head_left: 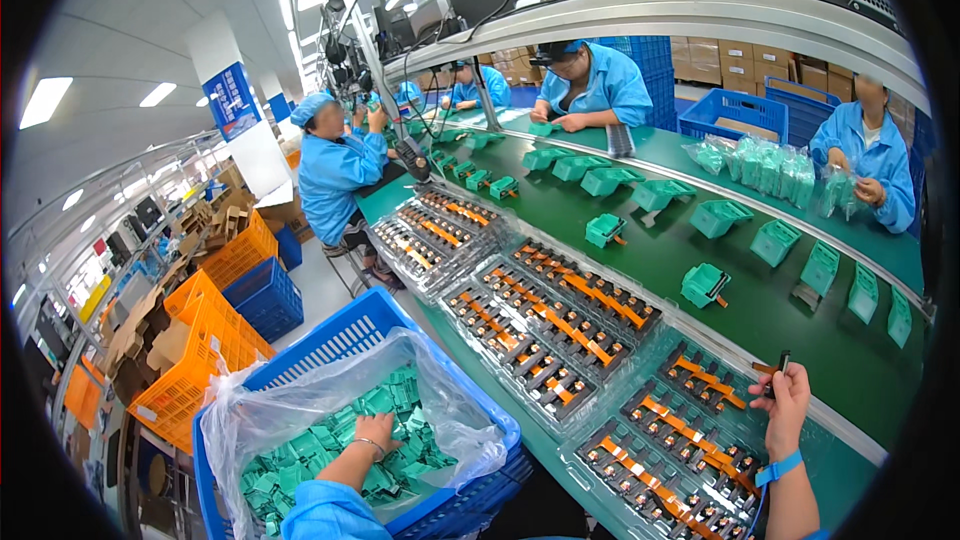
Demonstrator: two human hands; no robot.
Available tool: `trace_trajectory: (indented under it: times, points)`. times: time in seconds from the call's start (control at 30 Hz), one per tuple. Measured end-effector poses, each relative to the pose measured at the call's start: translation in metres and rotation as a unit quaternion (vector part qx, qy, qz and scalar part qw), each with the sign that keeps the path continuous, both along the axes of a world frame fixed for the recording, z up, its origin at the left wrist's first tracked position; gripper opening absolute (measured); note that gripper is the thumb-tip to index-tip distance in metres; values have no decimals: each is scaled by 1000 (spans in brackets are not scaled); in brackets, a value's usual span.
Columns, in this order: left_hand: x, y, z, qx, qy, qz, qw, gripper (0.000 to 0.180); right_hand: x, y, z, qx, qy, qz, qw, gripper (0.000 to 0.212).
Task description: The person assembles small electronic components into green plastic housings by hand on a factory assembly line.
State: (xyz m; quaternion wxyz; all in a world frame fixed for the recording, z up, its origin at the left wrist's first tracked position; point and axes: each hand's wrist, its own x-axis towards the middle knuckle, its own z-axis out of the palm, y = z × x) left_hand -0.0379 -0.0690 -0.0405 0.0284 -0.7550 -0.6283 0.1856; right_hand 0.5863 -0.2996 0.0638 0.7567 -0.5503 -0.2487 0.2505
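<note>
My left hand [374, 432] reaches into a plastic-lined blue crate [362, 312], its fingers spread over loose green plastic housings [310, 445]; whether it grips one I cannot see. Raised over the right end of the trays, my right hand [787, 400] pinches a small black component [783, 368] with a short orange flex strip beside it. Below that hand lies a clear plastic tray [572, 452] holding rows of black components with orange flex strips [690, 448]. A blue wrist strap [780, 468] with a cord circles my right wrist.
More filled trays [520, 335] run along the bench. Beyond them, a green conveyor belt [560, 225] carries green housings [706, 285]. A metal frame [690, 25] spans overhead. Several co-workers in blue sit around the line, one [345, 165] at the left. Orange crates [205, 360] stand left.
</note>
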Motion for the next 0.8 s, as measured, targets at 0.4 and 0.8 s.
trace_trajectory:
  times: [0.4, 0.8]
  points:
    - [-1, -24, 67, 78, -750, 200, 626, 50, -6, 6, 6, -16, -5, 24, 1000, 11]
    - [218, -76, 191, -309, -899, 105, 291, 51, -4, 3, 2, 1, 10, 27, 1000, 12]
